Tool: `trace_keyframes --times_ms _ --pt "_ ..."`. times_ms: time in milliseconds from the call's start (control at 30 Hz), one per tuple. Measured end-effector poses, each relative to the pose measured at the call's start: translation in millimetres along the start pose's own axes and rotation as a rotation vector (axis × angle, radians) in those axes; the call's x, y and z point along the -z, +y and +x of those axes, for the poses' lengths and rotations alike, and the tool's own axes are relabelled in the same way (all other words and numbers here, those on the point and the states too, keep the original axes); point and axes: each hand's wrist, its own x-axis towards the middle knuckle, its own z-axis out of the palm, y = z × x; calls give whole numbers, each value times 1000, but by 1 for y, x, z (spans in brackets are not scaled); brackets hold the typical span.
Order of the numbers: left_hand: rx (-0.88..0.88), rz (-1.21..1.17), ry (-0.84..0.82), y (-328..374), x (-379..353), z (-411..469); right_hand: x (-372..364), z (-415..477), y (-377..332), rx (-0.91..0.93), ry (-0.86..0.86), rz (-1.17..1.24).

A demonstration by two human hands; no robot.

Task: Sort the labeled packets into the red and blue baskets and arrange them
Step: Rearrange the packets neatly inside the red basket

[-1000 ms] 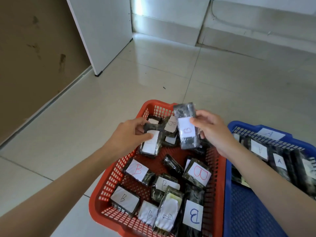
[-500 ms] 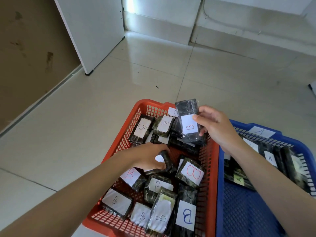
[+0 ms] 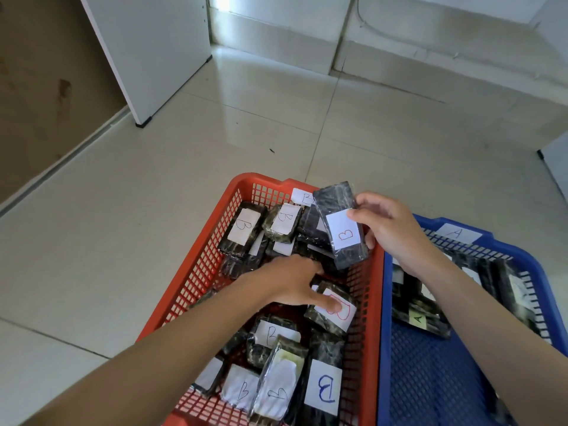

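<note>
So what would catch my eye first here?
A red basket at bottom centre, heaped with B-labelled packets. The right hand holds one black packet up over it, while the left hand touches another inside. Beside it on the right sits a blue basket with A-labelled packets.

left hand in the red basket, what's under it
One digit of the left hand rests on the red-B packet in the red basket. Dark packets lie below the palm; their labels and the fingertips are covered.
</note>
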Motion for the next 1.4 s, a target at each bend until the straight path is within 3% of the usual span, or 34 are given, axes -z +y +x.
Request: trace_keyframes --times_ms 567,767,900,1033,1200,1400 --pt "60 -82 -92 -11 32 -33 4 -3 6 16 -88 -33" --pt "80 -84 -244 -42 66 -66 -14 -3 10 147 -391 -433" --pt "163 19 -225 -70 68 -77 -38 -4 23 159 -545 -736" --pt "167 11 -224 -71 67 -77 -53 -6 35 220 -493 -881" --pt "150 -41 -238 -64 68 -80 -55 -8 41 373 -438 -892" --pt "148 -74 -226 -60 66 -79 -60 -12 53 432 -493 -1003"
